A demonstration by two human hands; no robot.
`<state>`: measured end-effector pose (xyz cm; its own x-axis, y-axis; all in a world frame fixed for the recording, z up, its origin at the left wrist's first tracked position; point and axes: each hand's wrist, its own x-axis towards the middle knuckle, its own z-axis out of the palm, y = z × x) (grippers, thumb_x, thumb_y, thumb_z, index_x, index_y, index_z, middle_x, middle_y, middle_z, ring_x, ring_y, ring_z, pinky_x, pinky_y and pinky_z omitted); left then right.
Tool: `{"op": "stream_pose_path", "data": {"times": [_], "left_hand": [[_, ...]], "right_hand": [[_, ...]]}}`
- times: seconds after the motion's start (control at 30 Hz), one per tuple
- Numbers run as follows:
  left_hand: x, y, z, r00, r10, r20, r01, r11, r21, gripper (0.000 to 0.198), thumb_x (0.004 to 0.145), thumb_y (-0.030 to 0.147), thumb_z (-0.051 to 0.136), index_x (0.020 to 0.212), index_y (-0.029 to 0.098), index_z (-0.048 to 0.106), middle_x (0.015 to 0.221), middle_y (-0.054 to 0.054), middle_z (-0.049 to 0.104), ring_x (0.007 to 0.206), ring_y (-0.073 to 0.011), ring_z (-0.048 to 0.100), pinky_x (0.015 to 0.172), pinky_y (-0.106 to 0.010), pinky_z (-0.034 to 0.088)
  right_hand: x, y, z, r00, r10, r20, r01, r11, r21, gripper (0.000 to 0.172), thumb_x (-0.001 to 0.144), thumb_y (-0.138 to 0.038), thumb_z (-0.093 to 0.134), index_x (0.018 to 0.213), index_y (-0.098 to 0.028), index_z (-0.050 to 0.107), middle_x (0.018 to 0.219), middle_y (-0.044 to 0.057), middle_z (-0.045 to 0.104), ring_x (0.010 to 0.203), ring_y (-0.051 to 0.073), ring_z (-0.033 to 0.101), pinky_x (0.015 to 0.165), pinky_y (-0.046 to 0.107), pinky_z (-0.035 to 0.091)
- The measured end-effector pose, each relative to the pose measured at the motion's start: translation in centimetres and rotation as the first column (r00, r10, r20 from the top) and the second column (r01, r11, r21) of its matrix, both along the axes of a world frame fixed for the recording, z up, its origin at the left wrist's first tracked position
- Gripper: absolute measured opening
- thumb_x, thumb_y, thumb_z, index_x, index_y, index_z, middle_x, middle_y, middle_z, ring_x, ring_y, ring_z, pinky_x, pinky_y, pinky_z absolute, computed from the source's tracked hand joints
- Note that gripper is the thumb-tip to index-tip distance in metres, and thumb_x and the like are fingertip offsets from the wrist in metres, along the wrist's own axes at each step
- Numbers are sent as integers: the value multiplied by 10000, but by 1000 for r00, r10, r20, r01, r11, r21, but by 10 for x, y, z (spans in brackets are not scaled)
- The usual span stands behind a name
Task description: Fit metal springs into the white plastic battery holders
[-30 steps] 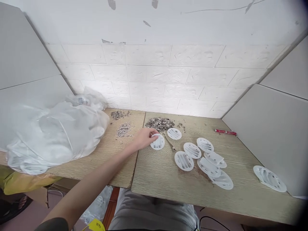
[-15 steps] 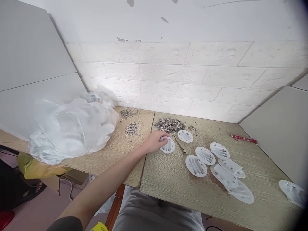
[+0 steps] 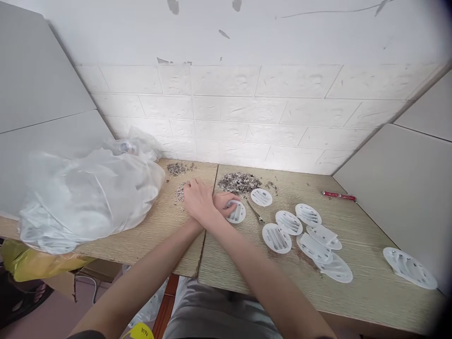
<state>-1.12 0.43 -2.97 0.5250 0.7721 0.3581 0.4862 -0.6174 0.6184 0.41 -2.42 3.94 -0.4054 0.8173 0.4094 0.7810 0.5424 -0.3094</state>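
My left hand [image 3: 225,202] is closed on the edge of a round white plastic piece [image 3: 237,213] with slots, resting on the table. My right hand [image 3: 197,198] crosses over my left wrist, its fingertips at a small pile of metal bits [image 3: 181,192]; whether it pinches any is too small to tell. Behind my left hand lies a larger pile of metal parts [image 3: 240,182]. Another round white piece [image 3: 262,197] and tweezers [image 3: 256,213] are just to the right.
Several round white pieces [image 3: 276,238] spread over the right half of the wooden table [image 3: 243,263]. A red tool [image 3: 339,195] lies at the back right. A large clear plastic bag [image 3: 95,197] fills the left side, and another metal pile [image 3: 175,169] sits near the wall.
My right hand has come into view and reached across my left arm to the small metal pile. My left hand still holds the round piece. The view has shifted slightly.
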Motion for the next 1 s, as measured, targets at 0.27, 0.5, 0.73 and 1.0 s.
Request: {"op": "stream_pose_path", "data": {"times": [0.27, 0.5, 0.73, 1.0], "left_hand": [[-2, -3, 3, 999, -45, -5, 45, 998, 40, 226, 824, 215, 498, 975, 185, 663, 954, -52, 690, 869, -174, 633, 801, -302, 481], [0, 0, -2, 999, -32, -19, 33, 997, 63, 220, 815, 215, 507, 965, 182, 666, 931, -56, 684, 855, -177, 625, 776, -297, 471], [-1, -1, -1, 998, -45, -45, 48, 997, 64, 227, 831, 218, 490, 983, 184, 655, 951, -59, 677, 876, -184, 617, 771, -303, 471], [0, -2, 0, 996, -35, -76, 41, 996, 81, 222, 827, 205, 487, 970, 184, 656, 959, -63, 674, 903, -192, 618, 794, -312, 474]], "right_hand": [[-20, 15, -19, 979, -49, 199, 68, 994, -90, 234, 857, -66, 492, 959, -154, 684, 1013, 161, 656, 991, 263, 598, 813, 372, 498], [-25, 25, -25, 967, -32, 251, 66, 990, -126, 285, 840, 0, 444, 949, -111, 682, 959, 160, 676, 972, 251, 633, 754, 331, 531], [-26, 24, -23, 979, -36, 200, 70, 984, -165, 213, 885, -108, 481, 964, -119, 678, 977, 153, 678, 953, 258, 642, 741, 355, 542], [-25, 26, -25, 969, -5, 249, 53, 981, -188, 269, 826, -2, 480, 975, -132, 662, 1008, 150, 655, 988, 238, 624, 764, 325, 532]]}}
